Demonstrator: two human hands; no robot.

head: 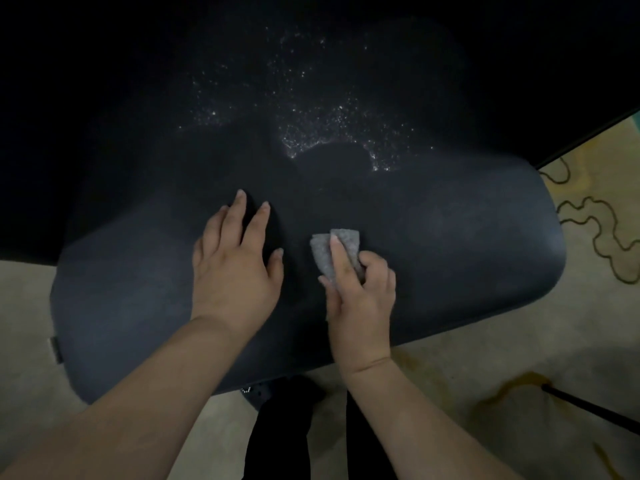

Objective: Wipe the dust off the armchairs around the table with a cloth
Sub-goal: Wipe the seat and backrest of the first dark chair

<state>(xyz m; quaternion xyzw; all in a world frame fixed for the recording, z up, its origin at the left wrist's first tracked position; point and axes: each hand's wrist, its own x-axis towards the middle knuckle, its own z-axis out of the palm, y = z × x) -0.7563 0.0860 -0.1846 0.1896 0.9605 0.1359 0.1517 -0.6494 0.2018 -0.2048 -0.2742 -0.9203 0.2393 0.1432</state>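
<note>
Two hands lay mid-frame on the chair [450, 237]: left hand [235, 268] flat, fingers apart; right hand [360, 299] pinching the cloth [334, 247].

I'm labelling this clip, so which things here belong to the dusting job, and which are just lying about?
Part of the job:
- armchair, dark, speckled further up
- grey cloth, gripped by the right hand
- left hand, flat on the armchair

Just lying about:
- patterned carpet
- thin black rod

Both forearms [145, 403] are bare and sleeveless, above black trousers [277, 445] and a dark shoe [273, 393].
</note>
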